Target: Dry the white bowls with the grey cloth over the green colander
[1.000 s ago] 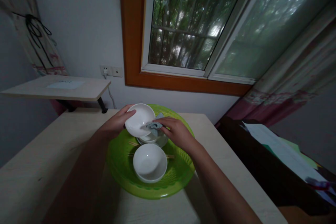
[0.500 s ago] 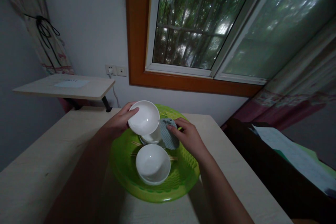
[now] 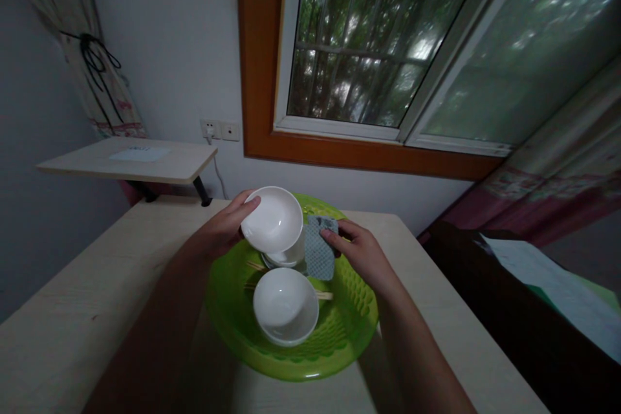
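Observation:
My left hand (image 3: 231, 223) grips a white bowl (image 3: 273, 220) by its left rim, thumb on the inside, its mouth tilted toward me. Between the thumb and fingers of my right hand (image 3: 356, 241) a grey-blue textured cloth (image 3: 319, 255) hangs down, just right of the bowl. Both are above a green plastic basin (image 3: 301, 372). Inside the basin, nearest me, stands another white bowl (image 3: 286, 307), apparently stacked on one more. Wooden chopsticks (image 3: 324, 295) stick out behind it. Further white dishes (image 3: 288, 256) lie partly hidden under the held bowl.
The basin rests on a pale wooden table (image 3: 121, 310). A small raised shelf (image 3: 184, 165) with a paper label (image 3: 140, 154) stands at the back left. Wall sockets (image 3: 220, 130) and a window (image 3: 363, 45) are behind. Papers (image 3: 548, 284) lie on a dark surface at the right.
The cloth now hangs flatter and straighter from my right hand, a little away from the bowl's rim. My left hand keeps its hold on the bowl. The whole view has shifted slightly.

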